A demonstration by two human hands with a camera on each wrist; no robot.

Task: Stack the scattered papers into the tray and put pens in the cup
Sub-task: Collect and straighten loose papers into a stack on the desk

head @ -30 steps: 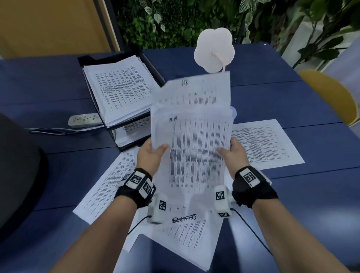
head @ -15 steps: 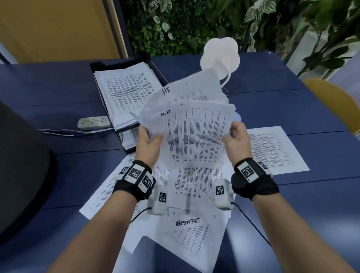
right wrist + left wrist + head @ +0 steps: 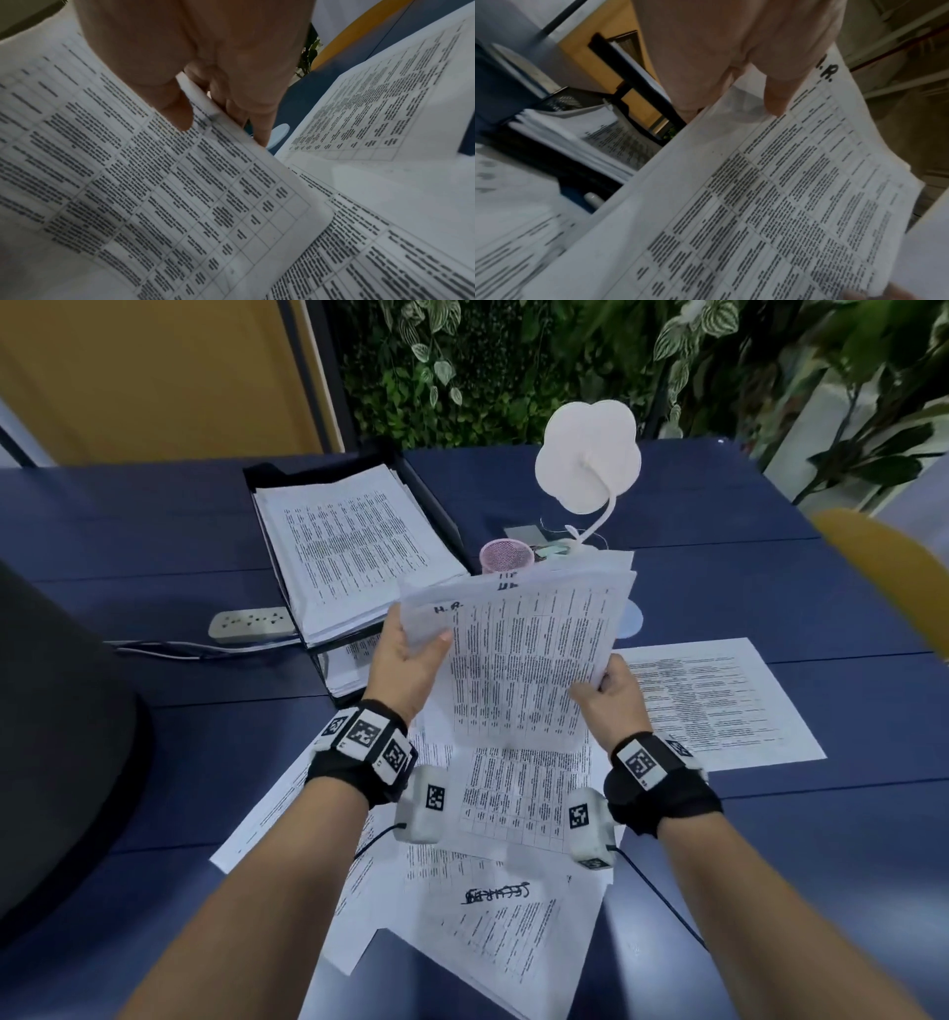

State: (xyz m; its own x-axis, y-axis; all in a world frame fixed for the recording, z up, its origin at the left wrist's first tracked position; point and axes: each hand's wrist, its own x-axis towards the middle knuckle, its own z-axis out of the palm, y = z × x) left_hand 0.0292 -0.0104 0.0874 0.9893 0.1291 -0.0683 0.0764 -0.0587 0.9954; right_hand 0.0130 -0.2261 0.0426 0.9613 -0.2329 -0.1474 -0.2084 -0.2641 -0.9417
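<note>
- head cam gives the whole layout: both hands hold a sheaf of printed sheets (image 3: 518, 654) up over the blue table (image 3: 770, 839), just in front of the black paper tray (image 3: 418, 505), which has a thick pile in its top tier
- pink mesh cup (image 3: 506, 557) sits just right of the tray, half hidden behind the sheaf's top edge; only the head cam shows it, plus the white flower-shaped lamp (image 3: 588, 454) and the power strip (image 3: 251, 624)
- loose sheets (image 3: 513, 906) lie overlapped on the table under the wrists, one more sheet (image 3: 719, 701) off to the right
- left wrist cam shows the left hand (image 3: 405, 660) grip up close: thumb (image 3: 775, 95) on the printed face near the "H.R." scribble, fingers hidden behind, clamped on the sheaf's left edge
- right wrist cam: right hand (image 3: 611, 701) pinches the right edge, thumb (image 3: 174, 107) on top, fingers (image 3: 259, 119) curled under
- can't make out any pens for sure
</note>
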